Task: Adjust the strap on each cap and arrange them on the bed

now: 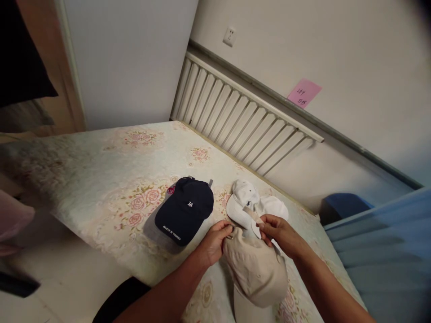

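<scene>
Two hands working the back strap of a beige cap on a floral bed

The left hand (pixel 215 242) is pinching the rear edge of the beige cap (pixel 257 271), fingers curled shut on the fabric, while the right hand (pixel 281 233) is gripping the cap's adjuster strap (pixel 253 216) between thumb and fingertips and lifting it up a bit, probably so the strap is sitting taut. The cap is lying at the near edge of the bed (pixel 101 179) with its brim pointing toward the person, which is keeping the back in easy reach. A white cap (pixel 244 202) is sitting just beyond it (touching, or nearly), and a navy cap (pixel 185 211) is resting just to the left of that, apart from both hands.
</scene>
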`<move>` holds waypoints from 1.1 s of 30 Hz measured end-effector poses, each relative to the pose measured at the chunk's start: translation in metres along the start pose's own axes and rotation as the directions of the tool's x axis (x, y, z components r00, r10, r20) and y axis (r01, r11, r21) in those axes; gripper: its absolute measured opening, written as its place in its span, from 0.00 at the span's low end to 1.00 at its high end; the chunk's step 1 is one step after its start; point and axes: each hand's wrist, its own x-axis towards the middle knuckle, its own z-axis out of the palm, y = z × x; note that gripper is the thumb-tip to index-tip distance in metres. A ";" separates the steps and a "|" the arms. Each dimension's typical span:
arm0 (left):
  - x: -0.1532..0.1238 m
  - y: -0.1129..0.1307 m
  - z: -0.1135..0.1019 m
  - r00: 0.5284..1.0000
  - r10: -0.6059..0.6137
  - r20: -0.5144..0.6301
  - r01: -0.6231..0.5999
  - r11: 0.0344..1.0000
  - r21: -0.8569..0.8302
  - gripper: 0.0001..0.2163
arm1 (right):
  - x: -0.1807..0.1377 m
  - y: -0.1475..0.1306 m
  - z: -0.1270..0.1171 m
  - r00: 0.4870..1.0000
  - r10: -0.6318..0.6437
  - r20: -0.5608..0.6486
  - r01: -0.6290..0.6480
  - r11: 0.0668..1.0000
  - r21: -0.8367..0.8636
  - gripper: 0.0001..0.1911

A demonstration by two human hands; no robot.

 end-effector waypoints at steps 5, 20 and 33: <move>-0.003 0.003 0.003 1.000 -0.020 0.001 0.020 1.000 -0.015 0.12 | -0.001 -0.001 0.001 1.000 -0.004 0.004 0.004 1.000 0.007 0.12; -0.005 0.007 0.008 0.999 -0.047 0.015 0.048 0.994 -0.099 0.11 | -0.002 -0.004 0.004 1.000 -0.020 -0.010 0.020 1.000 0.005 0.12; -0.032 0.010 0.016 0.995 -0.084 0.054 0.088 0.994 -0.066 0.10 | -0.040 -0.013 -0.014 0.991 -0.076 -0.108 0.083 0.995 0.060 0.12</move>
